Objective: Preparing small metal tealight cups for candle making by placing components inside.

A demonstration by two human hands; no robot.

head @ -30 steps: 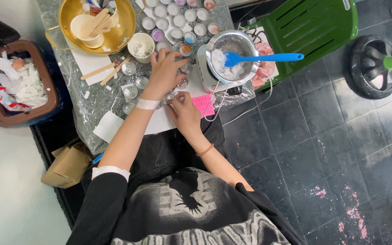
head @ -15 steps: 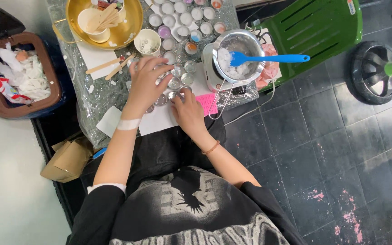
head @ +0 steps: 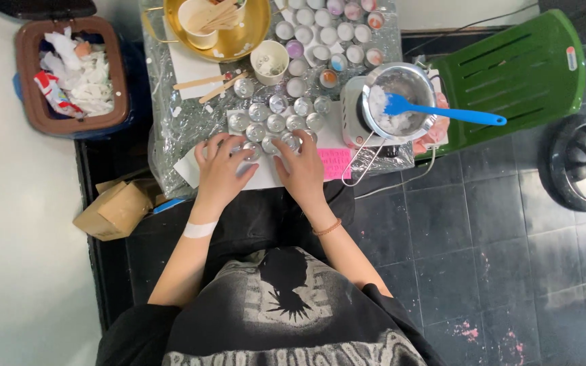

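Note:
My left hand (head: 220, 169) and my right hand (head: 301, 165) lie side by side at the near edge of a small table wrapped in clear plastic film (head: 191, 122). Their fingertips rest on small round metal cups (head: 276, 123) grouped on a white sheet (head: 266, 177). My left fingers touch a cup near the sheet's left side. Two cups sit against my right fingers. Whether either hand grips a cup is hidden by the fingers. A white band wraps my left wrist, a thin bracelet my right.
A metal pot with white wax and a blue spatula (head: 442, 114) stands at the right on a small heater. A gold tray (head: 239, 34), a paper cup (head: 269, 61), wooden sticks (head: 205, 85), a brown waste bin (head: 69, 74), a green chair (head: 517, 74) and a cardboard box (head: 113, 210) surround the table.
My left hand has pulled back from the middle of the cups to the near edge. My right hand has shifted slightly right onto the front cups. Both arms now lie nearly parallel.

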